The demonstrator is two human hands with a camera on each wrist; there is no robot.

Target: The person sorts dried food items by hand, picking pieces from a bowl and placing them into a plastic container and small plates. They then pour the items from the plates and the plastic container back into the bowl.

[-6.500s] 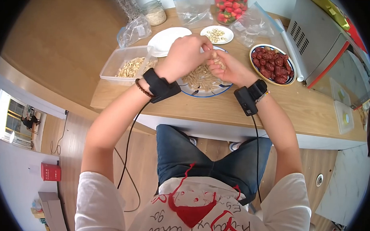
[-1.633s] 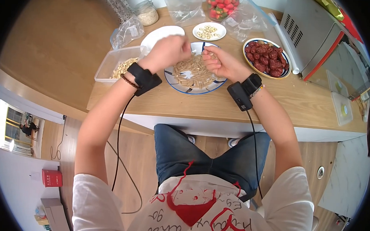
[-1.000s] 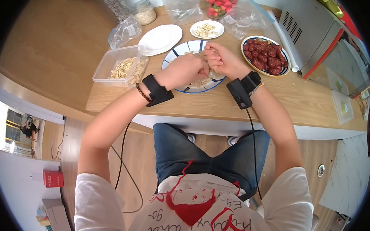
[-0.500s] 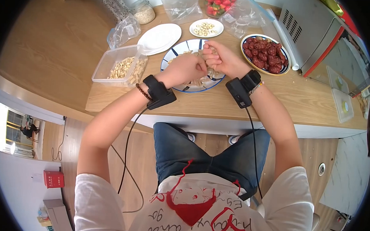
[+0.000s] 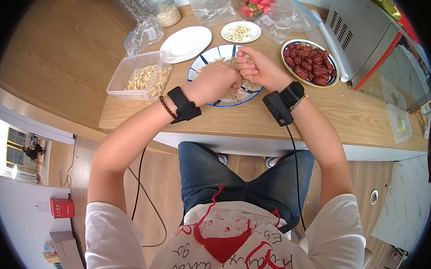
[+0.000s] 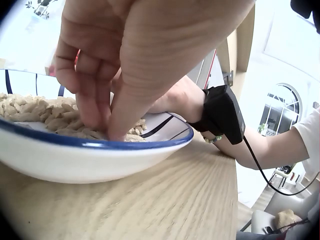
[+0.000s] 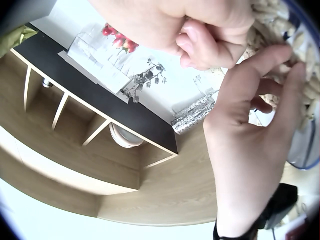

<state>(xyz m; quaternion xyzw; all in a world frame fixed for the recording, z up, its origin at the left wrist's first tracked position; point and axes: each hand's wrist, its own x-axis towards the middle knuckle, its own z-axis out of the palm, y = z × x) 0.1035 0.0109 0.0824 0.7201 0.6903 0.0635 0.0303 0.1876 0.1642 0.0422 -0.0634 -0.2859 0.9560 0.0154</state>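
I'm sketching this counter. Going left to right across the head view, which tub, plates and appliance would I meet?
Clear plastic tub, white plate, small white dish, plate of dates, grey appliance. Left out: the blue-rimmed plate, whose place overlaps others.

- Left hand's grip among the pieces: unclear, tips partly buried
- Right hand's palm: hidden by curled fingers
- Plate: partly behind both hands, cut off in both wrist views
- Strawberries: cropped at the head view's top
- Distant figure: too small
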